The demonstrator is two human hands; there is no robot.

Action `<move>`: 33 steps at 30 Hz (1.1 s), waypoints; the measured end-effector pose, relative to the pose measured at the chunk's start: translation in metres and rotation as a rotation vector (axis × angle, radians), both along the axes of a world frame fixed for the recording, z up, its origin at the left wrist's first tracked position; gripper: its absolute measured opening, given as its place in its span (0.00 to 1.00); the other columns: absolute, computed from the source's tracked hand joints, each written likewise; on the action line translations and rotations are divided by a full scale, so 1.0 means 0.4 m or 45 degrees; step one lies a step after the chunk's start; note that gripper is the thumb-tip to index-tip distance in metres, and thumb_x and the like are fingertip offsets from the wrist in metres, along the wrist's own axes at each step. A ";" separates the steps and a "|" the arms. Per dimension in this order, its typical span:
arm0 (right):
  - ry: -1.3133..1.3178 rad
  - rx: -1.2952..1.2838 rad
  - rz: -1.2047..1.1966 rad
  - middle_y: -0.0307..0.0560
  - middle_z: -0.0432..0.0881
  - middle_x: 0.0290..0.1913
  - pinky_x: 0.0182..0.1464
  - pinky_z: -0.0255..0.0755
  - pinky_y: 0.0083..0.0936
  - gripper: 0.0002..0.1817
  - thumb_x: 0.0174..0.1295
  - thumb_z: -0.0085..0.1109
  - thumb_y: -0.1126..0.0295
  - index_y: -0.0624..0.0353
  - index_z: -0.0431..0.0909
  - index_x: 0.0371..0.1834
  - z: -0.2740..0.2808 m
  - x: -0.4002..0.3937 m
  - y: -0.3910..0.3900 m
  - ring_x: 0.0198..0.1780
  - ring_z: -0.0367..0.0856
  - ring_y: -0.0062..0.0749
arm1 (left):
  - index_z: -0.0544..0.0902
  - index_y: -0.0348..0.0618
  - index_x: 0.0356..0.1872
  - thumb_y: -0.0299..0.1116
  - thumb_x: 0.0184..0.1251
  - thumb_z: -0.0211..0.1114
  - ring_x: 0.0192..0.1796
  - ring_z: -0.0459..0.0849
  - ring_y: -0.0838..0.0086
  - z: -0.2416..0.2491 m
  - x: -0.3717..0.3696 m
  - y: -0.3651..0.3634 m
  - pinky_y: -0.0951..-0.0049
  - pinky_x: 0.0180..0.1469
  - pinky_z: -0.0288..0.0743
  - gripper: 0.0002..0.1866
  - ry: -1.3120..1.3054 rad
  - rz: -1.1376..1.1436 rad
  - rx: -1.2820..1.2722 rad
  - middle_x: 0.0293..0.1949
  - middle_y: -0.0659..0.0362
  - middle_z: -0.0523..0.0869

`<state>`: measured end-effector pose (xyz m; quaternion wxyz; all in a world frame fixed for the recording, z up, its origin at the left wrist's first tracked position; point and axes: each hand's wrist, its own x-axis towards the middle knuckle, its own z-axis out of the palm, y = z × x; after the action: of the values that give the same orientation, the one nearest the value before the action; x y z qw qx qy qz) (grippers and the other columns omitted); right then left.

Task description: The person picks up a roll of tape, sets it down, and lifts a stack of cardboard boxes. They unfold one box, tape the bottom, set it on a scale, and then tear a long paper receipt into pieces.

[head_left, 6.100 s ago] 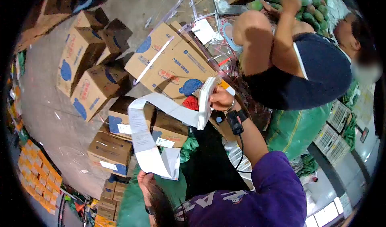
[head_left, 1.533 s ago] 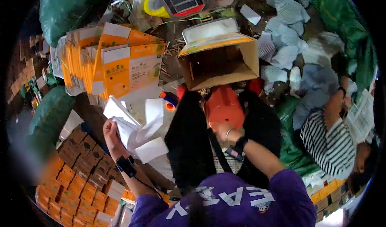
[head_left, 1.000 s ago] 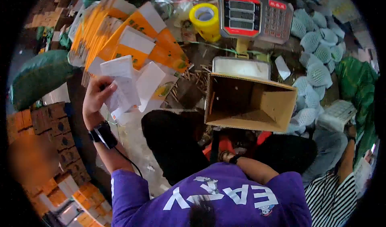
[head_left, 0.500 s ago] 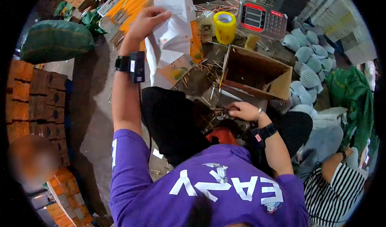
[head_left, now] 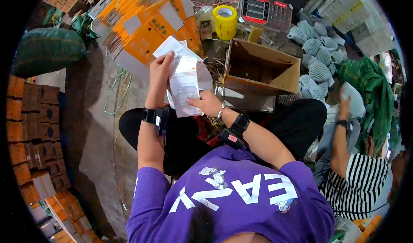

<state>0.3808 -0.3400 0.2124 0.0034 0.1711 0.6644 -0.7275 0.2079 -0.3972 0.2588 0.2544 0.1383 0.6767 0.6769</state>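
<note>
In front of my lap I hold several white printed paper sheets (head_left: 184,86). My left hand (head_left: 160,73) pinches them along their upper left side, thumb near the top. My right hand (head_left: 210,103) grips their lower right edge with its thumb on the front. A fan of flattened orange cartons (head_left: 157,30) lies just beyond the sheets. Right of my right hand, an open cardboard box (head_left: 263,88) rests tilted in view on a metal scale platform (head_left: 251,102).
A yellow tape roll (head_left: 225,25) and a scale display (head_left: 265,11) stand behind the box. Pieces in grey foam nets (head_left: 316,49) are heaped to the right. Beside them a co-worker's hand (head_left: 345,97) touches a foam-netted piece. Stacked cartons (head_left: 36,122) line the left.
My left hand has drawn the paper sheets off the carton pile toward my lap. My right hand has left the twig litter below the box and closed on the sheets.
</note>
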 end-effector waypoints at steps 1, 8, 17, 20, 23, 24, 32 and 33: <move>-0.011 0.157 0.021 0.42 0.82 0.35 0.42 0.70 0.23 0.17 0.58 0.57 0.62 0.66 0.78 0.41 0.006 0.016 0.007 0.36 0.77 0.22 | 0.81 0.36 0.22 0.46 0.57 0.64 0.19 0.68 0.83 0.006 -0.014 -0.018 0.81 0.20 0.57 0.19 -0.007 -0.025 -0.198 0.18 0.65 0.76; -0.178 -0.002 0.029 0.46 0.82 0.35 0.41 0.71 0.26 0.18 0.55 0.58 0.60 0.65 0.78 0.40 0.090 0.310 0.144 0.35 0.78 0.26 | 0.76 0.39 0.16 0.48 0.52 0.66 0.23 0.65 0.80 -0.249 -0.089 -0.012 0.78 0.24 0.55 0.21 -0.036 -0.212 -0.432 0.17 0.66 0.69; -0.366 0.241 0.464 0.52 0.82 0.34 0.38 0.73 0.26 0.15 0.57 0.56 0.64 0.65 0.75 0.41 0.166 0.442 0.145 0.34 0.82 0.34 | 0.71 0.45 0.20 0.21 0.44 0.67 0.25 0.69 0.81 -0.487 -0.152 0.137 0.82 0.31 0.64 0.11 -0.344 -0.480 -0.120 0.21 0.69 0.72; -0.268 0.196 0.494 0.54 0.81 0.30 0.36 0.72 0.31 0.15 0.57 0.56 0.63 0.64 0.75 0.39 0.185 0.444 0.144 0.33 0.81 0.43 | 0.72 0.46 0.24 0.17 0.45 0.65 0.28 0.71 0.81 -0.494 -0.180 0.179 0.82 0.32 0.65 0.11 -0.350 -0.637 -0.047 0.24 0.69 0.74; -0.361 0.267 0.510 0.54 0.80 0.30 0.35 0.72 0.30 0.14 0.56 0.57 0.64 0.64 0.76 0.38 0.238 0.458 0.180 0.31 0.81 0.42 | 0.74 0.47 0.29 0.22 0.48 0.64 0.33 0.72 0.79 -0.482 -0.206 0.221 0.76 0.35 0.67 0.09 -0.265 -0.951 -0.436 0.27 0.67 0.74; -0.433 0.334 0.535 0.53 0.79 0.27 0.33 0.72 0.31 0.13 0.56 0.56 0.64 0.63 0.76 0.37 0.257 0.479 0.197 0.29 0.80 0.44 | 0.74 0.47 0.29 0.22 0.48 0.64 0.33 0.72 0.79 -0.541 -0.234 0.237 0.76 0.35 0.67 0.09 -0.264 -0.971 -0.429 0.27 0.67 0.74; -0.685 0.277 0.212 0.49 0.78 0.20 0.23 0.70 0.25 0.09 0.51 0.60 0.66 0.62 0.78 0.26 0.599 0.680 0.218 0.20 0.79 0.36 | 0.73 0.46 0.28 0.27 0.44 0.61 0.29 0.71 0.79 -0.835 -0.254 0.343 0.77 0.32 0.65 0.08 0.000 -1.361 -0.540 0.26 0.66 0.75; -0.559 0.427 0.153 0.48 0.78 0.19 0.20 0.69 0.24 0.10 0.47 0.63 0.66 0.62 0.78 0.25 0.622 0.717 0.204 0.19 0.78 0.35 | 0.76 0.45 0.34 0.32 0.51 0.59 0.37 0.75 0.72 -0.755 -0.247 0.342 0.72 0.38 0.68 0.08 0.164 -1.396 -0.723 0.33 0.58 0.77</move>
<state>0.6677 -0.2583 0.4613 0.1617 0.2832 0.7679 -0.5514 0.1091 -0.2603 -0.0433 0.5507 0.4333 0.6749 0.2315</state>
